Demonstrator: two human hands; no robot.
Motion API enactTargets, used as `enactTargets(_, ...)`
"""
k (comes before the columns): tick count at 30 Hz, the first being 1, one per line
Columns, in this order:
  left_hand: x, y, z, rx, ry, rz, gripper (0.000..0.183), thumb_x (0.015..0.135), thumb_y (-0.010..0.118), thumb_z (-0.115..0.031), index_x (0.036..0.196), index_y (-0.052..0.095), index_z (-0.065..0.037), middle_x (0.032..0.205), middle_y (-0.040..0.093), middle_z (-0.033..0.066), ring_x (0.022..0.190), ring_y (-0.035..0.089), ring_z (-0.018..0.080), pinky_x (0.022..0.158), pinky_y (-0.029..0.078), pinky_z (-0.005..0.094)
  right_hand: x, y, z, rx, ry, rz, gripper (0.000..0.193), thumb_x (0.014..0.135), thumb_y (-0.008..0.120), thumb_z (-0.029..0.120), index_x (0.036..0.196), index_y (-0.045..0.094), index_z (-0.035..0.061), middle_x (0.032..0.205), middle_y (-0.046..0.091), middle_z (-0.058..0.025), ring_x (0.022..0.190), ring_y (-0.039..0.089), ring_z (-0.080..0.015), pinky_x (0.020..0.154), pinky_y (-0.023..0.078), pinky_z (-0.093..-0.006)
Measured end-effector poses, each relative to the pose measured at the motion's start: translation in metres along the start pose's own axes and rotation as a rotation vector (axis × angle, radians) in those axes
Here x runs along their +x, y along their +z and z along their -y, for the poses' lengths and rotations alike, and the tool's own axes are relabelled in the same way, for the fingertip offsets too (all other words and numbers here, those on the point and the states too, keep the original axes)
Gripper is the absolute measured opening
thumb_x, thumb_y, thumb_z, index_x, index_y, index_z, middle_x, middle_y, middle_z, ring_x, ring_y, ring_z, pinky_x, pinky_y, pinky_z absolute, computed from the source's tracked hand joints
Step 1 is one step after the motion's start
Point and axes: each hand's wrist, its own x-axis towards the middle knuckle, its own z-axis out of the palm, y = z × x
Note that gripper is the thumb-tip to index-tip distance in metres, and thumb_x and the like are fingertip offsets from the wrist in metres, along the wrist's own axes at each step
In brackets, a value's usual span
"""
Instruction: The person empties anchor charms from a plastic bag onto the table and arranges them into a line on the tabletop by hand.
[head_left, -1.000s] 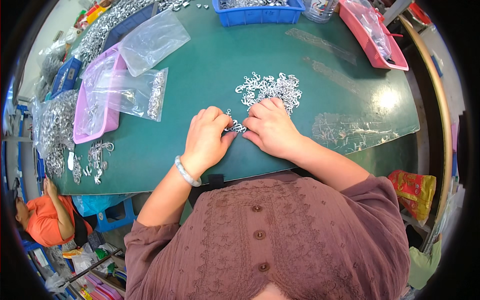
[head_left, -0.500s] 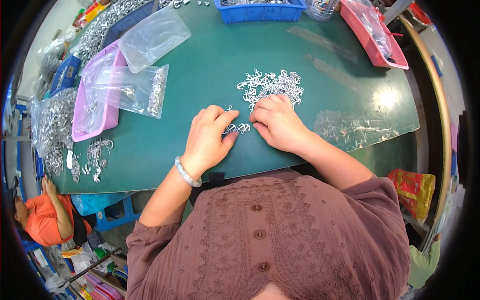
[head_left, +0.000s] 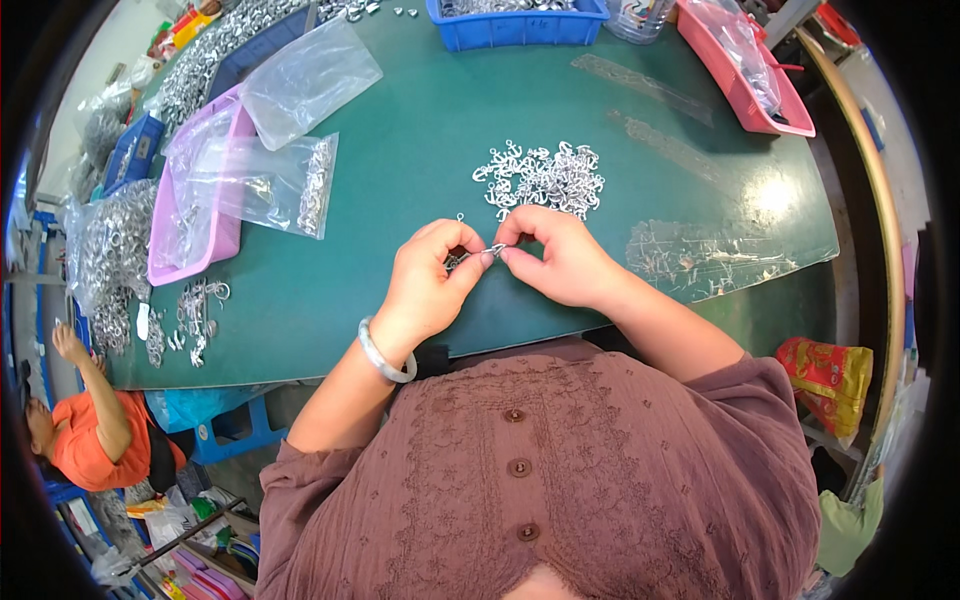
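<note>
Between my fingertips, near the front edge of the green table, is a small silver anchor charm (head_left: pixel 497 248). My left hand (head_left: pixel 425 278) pinches it from one side with thumb and forefinger, and a few more silver charms (head_left: pixel 454 262) show under that hand. From the other side my right hand (head_left: pixel 562 262) is closed on the same charm, thumb against forefinger. Just beyond my right hand lies a loose pile of silver anchor charms (head_left: pixel 550 178). One small piece (head_left: pixel 460 216) sits apart beside my left fingers.
At the left stand a lilac tray (head_left: pixel 215 240) with plastic bags (head_left: pixel 265 185) and heaps of metal rings (head_left: pixel 110 250). A blue bin (head_left: pixel 520 30) is at the far edge, a pink tray (head_left: pixel 750 85) far right. A co-worker in orange (head_left: pixel 95 435) sits at left.
My right hand has left the pile's near edge and drawn back to meet my left fingers at the charm. The co-worker's hand has risen.
</note>
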Motion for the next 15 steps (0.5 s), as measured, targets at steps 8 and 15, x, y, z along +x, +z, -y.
enactTargets(8, 0.002, 0.003, -0.014, -0.755, -0.362, 0.055, 0.007, 0.081, 0.060, -0.007, 0.085, 0.055, -0.004, 0.076, 0.060, 0.0028, 0.066, 0.055, 0.0089, 0.059, 0.043, 0.0198, 0.001, -0.007, 0.019, 0.697, 0.276, -0.071, 0.010, 0.079, 0.058, 0.003, 0.089, 0.056, 0.0007, 0.079, 0.057, -0.0024, 0.070, 0.055, -0.0080, 0.064, 0.045, -0.0205)
enactTargets(15, 0.001, 0.003, -0.013, -0.940, -0.522, 0.090, 0.006, 0.081, 0.059, -0.009, 0.083, 0.054, -0.006, 0.078, 0.063, 0.0066, 0.064, 0.059, 0.0119, 0.057, 0.046, 0.0211, -0.001, -0.007, 0.020, 0.741, 0.318, -0.092, 0.014, 0.079, 0.058, 0.002, 0.092, 0.056, -0.0012, 0.080, 0.060, -0.0047, 0.068, 0.057, -0.0098, 0.061, 0.046, -0.0213)
